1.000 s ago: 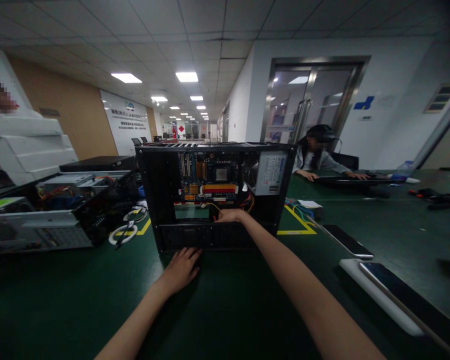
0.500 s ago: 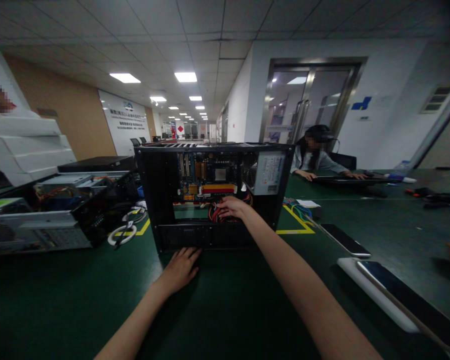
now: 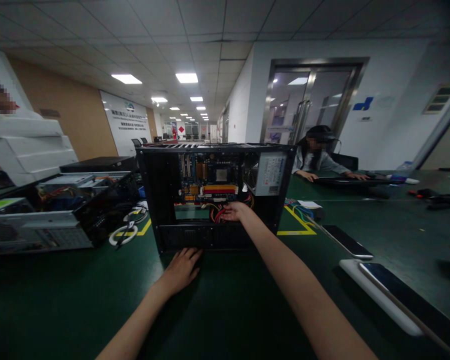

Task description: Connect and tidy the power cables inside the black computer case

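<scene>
An open black computer case [image 3: 187, 239] stands in front of me, its inside facing my way. A motherboard [image 3: 210, 170] with red and yellow memory slots sits in it, and a power supply [image 3: 272, 172] fills the upper right corner. Inside the lower opening, my right hand [image 3: 234, 212] has its fingers closed on a looped bundle of red and black cables [image 3: 216, 214]; the fingertips are partly hidden among the wires. My left hand [image 3: 183, 269] lies flat on the table against the foot of the case, fingers spread, holding nothing.
At left, another opened computer case [image 3: 56, 227] lies beside coiled white cable [image 3: 123, 235]. To the right are two phones, a nearer one [image 3: 405, 295] on a white block [image 3: 378, 300], and loose wires [image 3: 300, 212]. A person [image 3: 315, 155] sits across the green table.
My right hand has lowered slightly, staying at the cable bundle. My left hand keeps its place by the case. The whole view has shifted very slightly.
</scene>
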`<state>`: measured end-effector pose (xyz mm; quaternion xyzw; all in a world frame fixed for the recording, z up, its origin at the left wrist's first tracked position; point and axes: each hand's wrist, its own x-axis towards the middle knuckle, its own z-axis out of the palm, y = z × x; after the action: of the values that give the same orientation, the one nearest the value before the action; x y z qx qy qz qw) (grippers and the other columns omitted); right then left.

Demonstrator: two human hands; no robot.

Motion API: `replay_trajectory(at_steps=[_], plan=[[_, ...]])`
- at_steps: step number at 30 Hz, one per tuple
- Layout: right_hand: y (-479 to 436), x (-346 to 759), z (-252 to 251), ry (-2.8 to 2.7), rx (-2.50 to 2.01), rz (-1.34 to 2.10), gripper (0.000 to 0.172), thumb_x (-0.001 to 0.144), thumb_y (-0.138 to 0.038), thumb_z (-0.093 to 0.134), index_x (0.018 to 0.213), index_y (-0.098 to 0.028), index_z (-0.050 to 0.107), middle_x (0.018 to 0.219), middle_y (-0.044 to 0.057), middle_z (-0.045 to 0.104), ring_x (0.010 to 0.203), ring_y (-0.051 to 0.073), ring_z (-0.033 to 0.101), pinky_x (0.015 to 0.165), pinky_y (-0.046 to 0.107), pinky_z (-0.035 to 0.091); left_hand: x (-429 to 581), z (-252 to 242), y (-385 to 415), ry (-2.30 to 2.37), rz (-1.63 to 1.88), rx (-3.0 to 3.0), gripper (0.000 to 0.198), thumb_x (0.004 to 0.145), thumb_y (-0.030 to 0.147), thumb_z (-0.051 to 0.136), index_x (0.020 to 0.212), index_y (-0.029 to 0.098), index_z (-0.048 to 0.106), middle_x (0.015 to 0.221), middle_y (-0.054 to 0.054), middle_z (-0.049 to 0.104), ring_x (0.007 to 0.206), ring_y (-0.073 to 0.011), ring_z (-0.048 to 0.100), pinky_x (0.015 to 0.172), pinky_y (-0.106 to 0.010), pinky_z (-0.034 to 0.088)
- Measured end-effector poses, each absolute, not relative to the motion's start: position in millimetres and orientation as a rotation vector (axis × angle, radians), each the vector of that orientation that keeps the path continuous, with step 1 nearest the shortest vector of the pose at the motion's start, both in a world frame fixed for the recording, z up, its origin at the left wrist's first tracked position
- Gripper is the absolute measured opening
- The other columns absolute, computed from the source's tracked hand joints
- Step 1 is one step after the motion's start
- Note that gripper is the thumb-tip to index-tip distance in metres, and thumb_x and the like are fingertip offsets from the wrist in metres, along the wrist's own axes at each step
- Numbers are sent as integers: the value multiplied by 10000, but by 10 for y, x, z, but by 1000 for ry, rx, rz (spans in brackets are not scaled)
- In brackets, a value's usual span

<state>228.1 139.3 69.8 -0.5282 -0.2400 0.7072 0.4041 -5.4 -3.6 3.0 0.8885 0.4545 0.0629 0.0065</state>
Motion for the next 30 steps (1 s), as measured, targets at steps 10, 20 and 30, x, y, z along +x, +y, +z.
replay_trajectory(at_steps=[10, 20, 30], plan=[[1445, 2311, 720, -621, -1285, 1840, 100, 830, -83, 371, 767, -122, 437, 798, 72, 513, 761, 150, 574, 610, 300, 508, -31, 91, -67, 1417, 180, 2766, 490, 776, 264, 402, 1258, 239, 321, 1240, -53, 416, 1119, -221, 370, 930, -386, 296], [1407, 2270, 741, -660, -1305, 1769, 96, 830, -78, 374, 761, -128, 418, 723, 36, 483, 683, 133, 576, 511, 254, 515, -54, 19, -25, 1403, 190, 2783, 499, 774, 261, 414, 1261, 229, 309, 1239, -61, 410, 1120, -224, 363, 928, -382, 298], [1431, 2270, 715, -606, -1256, 1767, 92, 824, -64, 378, 770, -120, 427, 767, 58, 504, 726, 142, 575, 553, 276, 522, -54, 42, -38, 1401, 195, 2777, 495, 778, 266, 402, 1263, 234, 309, 1244, -58, 408, 1122, -223, 366, 928, -383, 297]])
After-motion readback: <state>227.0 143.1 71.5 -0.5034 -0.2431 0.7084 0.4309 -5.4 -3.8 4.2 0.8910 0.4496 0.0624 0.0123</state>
